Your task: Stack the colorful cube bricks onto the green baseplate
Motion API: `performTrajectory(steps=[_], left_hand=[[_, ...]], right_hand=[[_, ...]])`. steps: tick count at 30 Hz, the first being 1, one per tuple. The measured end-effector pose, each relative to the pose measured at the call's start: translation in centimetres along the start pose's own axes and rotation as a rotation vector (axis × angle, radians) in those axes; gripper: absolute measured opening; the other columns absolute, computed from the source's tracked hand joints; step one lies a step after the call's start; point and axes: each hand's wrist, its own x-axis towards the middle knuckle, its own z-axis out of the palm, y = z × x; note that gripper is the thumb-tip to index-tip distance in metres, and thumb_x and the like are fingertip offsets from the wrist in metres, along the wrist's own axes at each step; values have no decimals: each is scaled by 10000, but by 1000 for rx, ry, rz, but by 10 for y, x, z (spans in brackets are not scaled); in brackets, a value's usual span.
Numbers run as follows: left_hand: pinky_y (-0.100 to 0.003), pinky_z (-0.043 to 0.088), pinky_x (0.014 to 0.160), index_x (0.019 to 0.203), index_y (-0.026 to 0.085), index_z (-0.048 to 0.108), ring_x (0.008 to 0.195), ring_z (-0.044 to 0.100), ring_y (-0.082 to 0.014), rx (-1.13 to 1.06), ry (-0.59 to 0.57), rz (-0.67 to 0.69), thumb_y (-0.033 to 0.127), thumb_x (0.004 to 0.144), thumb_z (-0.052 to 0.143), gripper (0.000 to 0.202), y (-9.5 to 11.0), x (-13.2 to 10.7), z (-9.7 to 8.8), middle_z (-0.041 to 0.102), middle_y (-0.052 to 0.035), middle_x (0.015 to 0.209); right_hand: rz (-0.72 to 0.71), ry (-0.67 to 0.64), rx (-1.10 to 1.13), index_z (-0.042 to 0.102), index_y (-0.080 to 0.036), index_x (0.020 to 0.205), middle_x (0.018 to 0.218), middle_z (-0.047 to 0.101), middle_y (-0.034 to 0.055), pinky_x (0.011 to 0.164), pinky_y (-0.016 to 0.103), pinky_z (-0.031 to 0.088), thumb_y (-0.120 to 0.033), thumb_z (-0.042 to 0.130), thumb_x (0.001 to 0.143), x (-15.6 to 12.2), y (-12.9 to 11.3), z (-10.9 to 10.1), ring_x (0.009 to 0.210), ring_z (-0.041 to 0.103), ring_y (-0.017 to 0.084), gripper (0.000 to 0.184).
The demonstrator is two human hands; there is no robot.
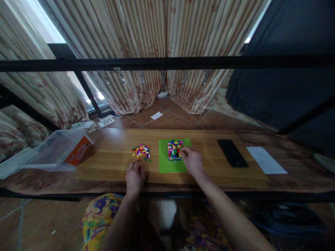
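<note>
Striped curtains (146,42) hang behind a tiled floor (170,118), and a black bar (167,63) crosses the view above a long wooden bench (110,160). Its near edge runs just under the person's wrists. Near the middle of the bench lies a green baseplate (170,164), with a many-coloured block build (175,150) standing on its far half. The right hand (193,161) rests on the plate's right edge, its curled fingers touching the build's right side; whether it pinches a brick I cannot tell. Just left of the plate sits a small heap of loose bricks (141,151), apart from it. The left hand (135,177) lies loosely curled on the bench just short of that heap, and I cannot tell if it has hold of anything. Bare wood stretches left of the heap as far as a clear tub (52,151) with an orange label, tipped on its side at the bench's left end; what it holds I cannot tell. To the right, well apart from the plate, lie a dark phone (232,152) and, beyond it, a sheet of paper (266,160).
</note>
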Motion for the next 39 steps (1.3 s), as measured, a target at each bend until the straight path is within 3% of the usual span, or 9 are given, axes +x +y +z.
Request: performTrajectory(steps=[9, 28, 39], left_hand=[[-312, 475, 767, 927, 178, 651, 836, 606, -206, -20, 19, 24, 202, 863, 452, 210, 0, -1, 1, 641, -87, 955], [-320, 482, 786, 954, 182, 666, 859, 613, -211, -33, 2, -11, 200, 862, 454, 232, 3, -1, 1, 653, -87, 966], [-311, 486, 808, 948, 180, 665, 882, 618, -206, -22, 20, 6, 193, 861, 456, 227, 0, 0, 4, 654, -85, 968]], right_hand=[[14, 30, 99, 716, -216, 841, 854, 741, 65, 714, 301, 474, -253, 496, 851, -2, 5, -2, 735, 669, 202, 223], [327, 15, 668, 721, -200, 696, 678, 714, 34, 599, 298, 482, -369, 684, 618, 12, 26, 13, 615, 624, 173, 189], [363, 20, 648, 710, -190, 676, 638, 692, 34, 574, 297, 477, -351, 682, 566, 15, 22, 11, 574, 600, 162, 197]])
